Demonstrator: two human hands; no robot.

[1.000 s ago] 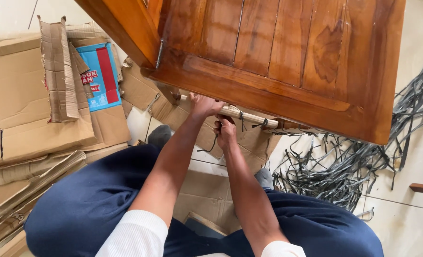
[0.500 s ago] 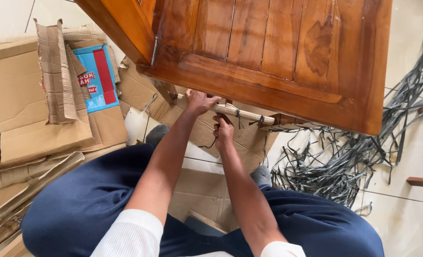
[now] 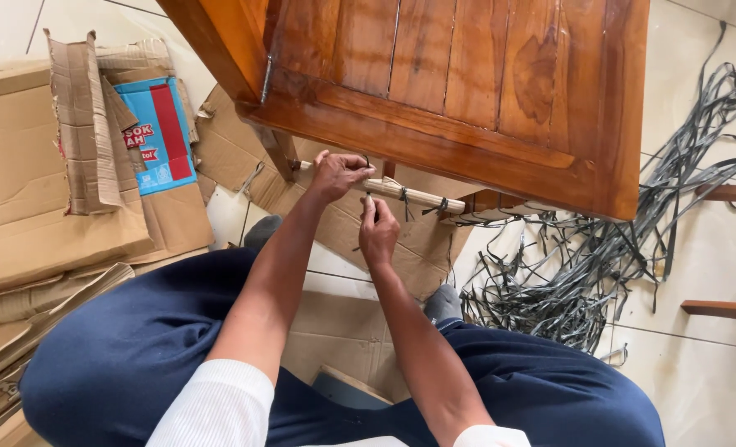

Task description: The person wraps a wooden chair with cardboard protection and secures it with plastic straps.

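While the left hand (image 3: 337,174) is closed around a pale wooden rail (image 3: 401,195) at centre frame, the right hand (image 3: 379,234) is held just below it, fingers pinched on a thin dark strap (image 3: 365,236). Dark straps are seen tied round the rail. Above, a varnished wooden panel (image 3: 467,91) fills the upper frame; a strap heap (image 3: 583,281) lies right, flattened cardboard (image 3: 53,207) left.

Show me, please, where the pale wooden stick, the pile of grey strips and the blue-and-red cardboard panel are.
pale wooden stick (image 3: 422,197), head view, bare stretch right of the hands.
pile of grey strips (image 3: 567,290), head view, middle of the tangle.
blue-and-red cardboard panel (image 3: 161,132), head view, red band.
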